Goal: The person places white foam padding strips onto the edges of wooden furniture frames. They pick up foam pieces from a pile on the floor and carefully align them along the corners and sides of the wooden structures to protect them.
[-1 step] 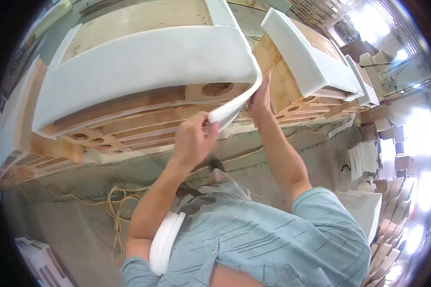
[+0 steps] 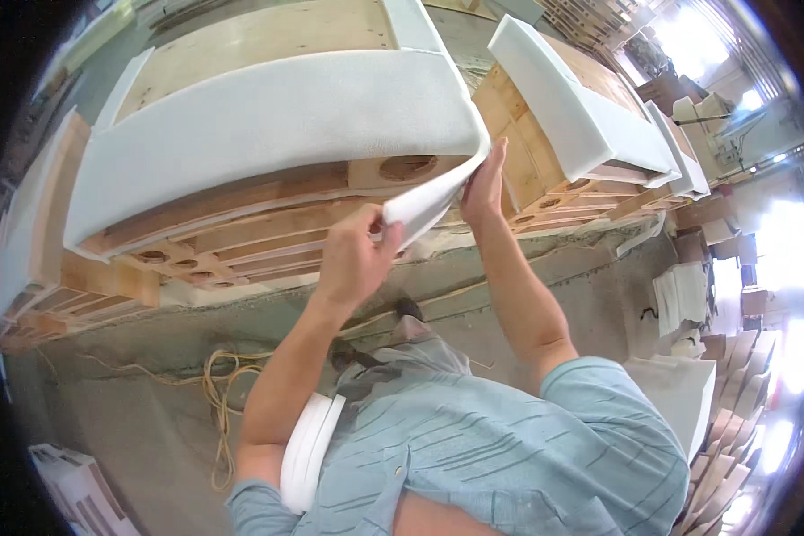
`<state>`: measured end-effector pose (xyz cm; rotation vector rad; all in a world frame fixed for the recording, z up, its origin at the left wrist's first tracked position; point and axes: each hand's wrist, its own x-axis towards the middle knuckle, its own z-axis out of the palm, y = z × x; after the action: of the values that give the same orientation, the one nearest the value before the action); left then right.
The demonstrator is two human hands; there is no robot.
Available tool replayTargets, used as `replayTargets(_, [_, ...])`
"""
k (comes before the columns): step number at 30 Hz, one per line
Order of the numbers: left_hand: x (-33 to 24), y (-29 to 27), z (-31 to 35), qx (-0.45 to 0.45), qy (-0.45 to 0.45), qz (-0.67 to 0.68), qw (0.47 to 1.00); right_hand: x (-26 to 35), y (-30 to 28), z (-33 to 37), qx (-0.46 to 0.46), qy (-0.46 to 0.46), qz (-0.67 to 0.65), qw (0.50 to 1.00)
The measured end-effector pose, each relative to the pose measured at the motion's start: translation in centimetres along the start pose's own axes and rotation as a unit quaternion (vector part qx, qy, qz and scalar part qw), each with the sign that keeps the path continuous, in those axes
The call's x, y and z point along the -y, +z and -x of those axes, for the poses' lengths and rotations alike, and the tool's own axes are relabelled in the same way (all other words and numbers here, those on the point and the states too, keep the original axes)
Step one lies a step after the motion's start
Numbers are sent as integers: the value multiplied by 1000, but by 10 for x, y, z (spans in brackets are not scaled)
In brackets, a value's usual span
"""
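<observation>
A wooden furniture frame has white foam sheet wrapped over its front and sides. From its right corner a narrow white foam strip comes away toward me. My left hand pinches the strip's free end between thumb and fingers, in front of the frame's open underside. At the corner my right hand lies with its fingers stretched out flat along the foam; its thumb is mostly hidden. White folded foam pieces are tucked between my left upper arm and my body.
Similar foam-covered frames stand to the right and at the left edge. A coiled yellowish hose lies on the floor to my left. Stacked curved wooden parts and a white panel are at right.
My left hand has shifted slightly left with the strip's end, and more of the strip's broad face shows. The right hand stays at the corner.
</observation>
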<state>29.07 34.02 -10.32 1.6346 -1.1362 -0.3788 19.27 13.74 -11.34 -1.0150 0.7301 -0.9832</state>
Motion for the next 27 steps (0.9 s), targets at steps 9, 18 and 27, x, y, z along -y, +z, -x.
replayTargets(9, [29, -18, -46, -14, -49, 88, 995, -38, 40, -20, -262, -205, 6, 943])
replayTargets(18, [33, -24, -57, -28, -122, 138, 983, -48, 74, 26, -166, -454, 413, 772])
replayTargets(27, [45, -11, -45, -80, -170, 108, 976, -45, 87, 27, -147, -395, 564, 710])
